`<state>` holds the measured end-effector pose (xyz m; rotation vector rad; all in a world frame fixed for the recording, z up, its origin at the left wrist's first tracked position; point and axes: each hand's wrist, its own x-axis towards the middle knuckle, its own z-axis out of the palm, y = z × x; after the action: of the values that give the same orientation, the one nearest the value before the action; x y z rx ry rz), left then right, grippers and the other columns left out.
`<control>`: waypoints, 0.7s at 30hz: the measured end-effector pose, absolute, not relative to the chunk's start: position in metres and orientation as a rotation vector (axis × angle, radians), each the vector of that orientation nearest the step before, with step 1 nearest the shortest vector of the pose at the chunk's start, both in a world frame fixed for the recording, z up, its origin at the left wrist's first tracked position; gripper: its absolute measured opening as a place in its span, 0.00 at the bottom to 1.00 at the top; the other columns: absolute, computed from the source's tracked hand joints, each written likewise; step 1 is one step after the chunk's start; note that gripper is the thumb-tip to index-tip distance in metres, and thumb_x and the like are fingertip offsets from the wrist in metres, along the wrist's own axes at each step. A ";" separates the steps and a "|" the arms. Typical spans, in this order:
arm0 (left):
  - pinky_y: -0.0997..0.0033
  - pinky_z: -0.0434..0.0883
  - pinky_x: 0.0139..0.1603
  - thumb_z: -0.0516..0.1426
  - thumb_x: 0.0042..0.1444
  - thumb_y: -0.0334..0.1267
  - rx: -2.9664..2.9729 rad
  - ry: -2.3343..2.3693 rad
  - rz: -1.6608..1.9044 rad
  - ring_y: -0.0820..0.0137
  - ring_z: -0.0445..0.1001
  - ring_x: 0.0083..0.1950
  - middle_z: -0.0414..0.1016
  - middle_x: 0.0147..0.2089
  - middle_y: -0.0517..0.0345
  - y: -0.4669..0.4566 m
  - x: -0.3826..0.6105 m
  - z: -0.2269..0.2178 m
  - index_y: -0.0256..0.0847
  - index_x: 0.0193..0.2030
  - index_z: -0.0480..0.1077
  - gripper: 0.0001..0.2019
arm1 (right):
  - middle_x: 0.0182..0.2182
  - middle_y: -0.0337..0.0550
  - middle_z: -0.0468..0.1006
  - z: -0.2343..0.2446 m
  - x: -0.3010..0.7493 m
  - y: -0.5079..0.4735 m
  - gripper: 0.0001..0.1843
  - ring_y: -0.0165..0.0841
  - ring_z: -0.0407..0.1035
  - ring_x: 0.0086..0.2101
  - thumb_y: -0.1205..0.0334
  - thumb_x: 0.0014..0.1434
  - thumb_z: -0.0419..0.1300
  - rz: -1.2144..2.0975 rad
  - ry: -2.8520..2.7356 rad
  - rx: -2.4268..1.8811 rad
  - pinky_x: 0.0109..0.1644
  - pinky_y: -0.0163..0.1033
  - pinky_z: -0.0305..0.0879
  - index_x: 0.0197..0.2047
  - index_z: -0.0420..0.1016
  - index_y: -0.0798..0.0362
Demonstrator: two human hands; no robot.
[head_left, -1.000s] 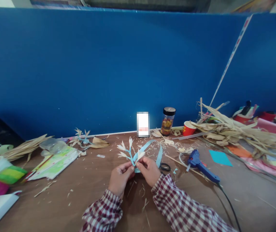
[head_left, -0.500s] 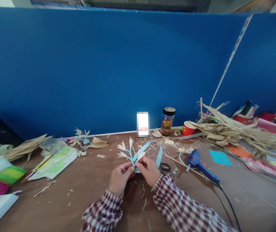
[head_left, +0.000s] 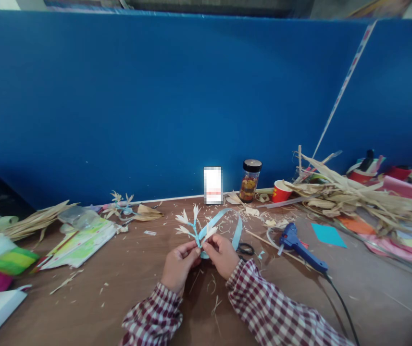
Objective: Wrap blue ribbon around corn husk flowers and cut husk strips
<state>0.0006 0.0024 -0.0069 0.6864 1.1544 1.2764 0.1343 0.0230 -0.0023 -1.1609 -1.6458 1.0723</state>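
Note:
Between my hands stands a small flower spray (head_left: 193, 228) with several pale, pointed blossoms on a stem wrapped in light blue. My left hand (head_left: 180, 263) pinches the stem low down with thumb and forefinger. Close against it, my right hand (head_left: 223, 255) is closed at the stem's base, where a light blue paper strip (head_left: 217, 221) meets the stem. That strip loops up behind my right hand and comes down again on its far side. The fingertips hide the exact spot where strip and stem join.
A blue glue gun (head_left: 302, 247) with a black cable lies to the right, near a blue paper square (head_left: 329, 235). Scissors (head_left: 246, 248) show partly beside my right hand. Farther back stand a lidded jar (head_left: 249, 182), a red cup (head_left: 281, 191) and a heap of dried husks (head_left: 339, 187).

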 end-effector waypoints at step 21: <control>0.76 0.71 0.32 0.68 0.31 0.39 0.691 1.143 1.262 0.72 0.75 0.29 0.79 0.30 0.52 0.002 0.001 -0.006 0.33 0.36 0.75 0.22 | 0.25 0.39 0.72 -0.004 0.133 0.022 0.09 0.28 0.66 0.25 0.59 0.57 0.51 1.095 -1.653 -1.228 0.27 0.33 0.62 0.32 0.68 0.54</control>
<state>0.0013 0.0021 -0.0065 0.6909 1.1426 1.2622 0.1334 0.0223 -0.0040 -1.2283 -1.6532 1.0950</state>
